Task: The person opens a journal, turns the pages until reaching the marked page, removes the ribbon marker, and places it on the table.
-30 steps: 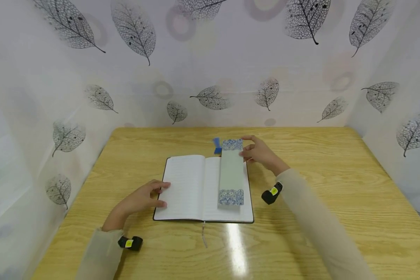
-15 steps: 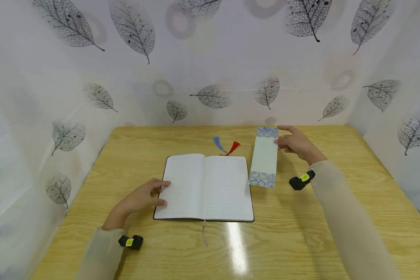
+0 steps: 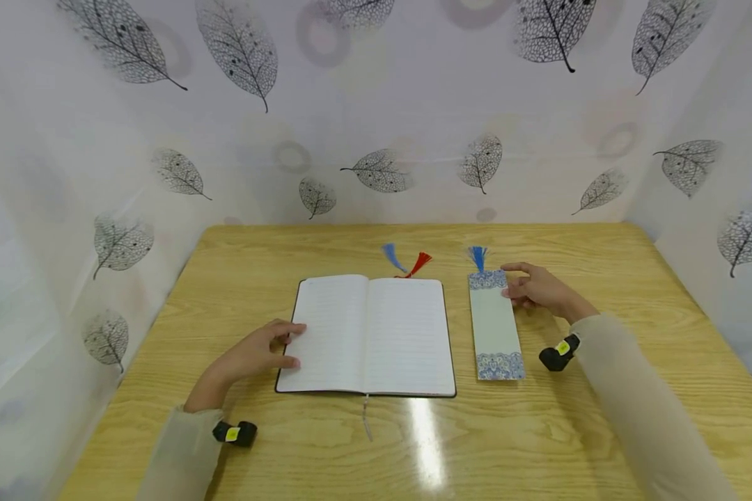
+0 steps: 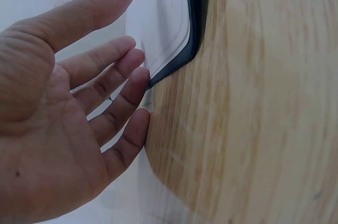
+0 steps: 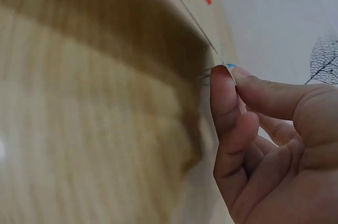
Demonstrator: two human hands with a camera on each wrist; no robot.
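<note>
An open notebook (image 3: 407,341) with lined pages and a dark cover lies on the table. My left hand (image 3: 253,355) rests at its left edge, thumb and forefinger on the page. In the left wrist view, the fingers (image 4: 119,110) are spread beside a corner of the notebook (image 4: 168,15). To the right of the notebook is a long pale bookmark (image 3: 495,323) with blue patterned ends and a blue tassel (image 3: 478,259) at the top. My right hand (image 3: 542,289) pinches its upper right edge between thumb and forefinger. Seen edge-on in the right wrist view, the bookmark (image 5: 193,15) is a thin line, tilted over the table.
A light blue tassel (image 3: 393,257) and a red tassel (image 3: 420,264) stick out past the notebook's top edge. A thin ribbon (image 3: 366,421) hangs from its bottom onto the wooden table (image 3: 301,466). A leaf-print sheet (image 3: 382,104) encloses the back and sides.
My right hand has carried the bookmark rightward from over the right page to beside the notebook, then lower and nearer. Its tassel now shows above the top end. My left hand has stayed put.
</note>
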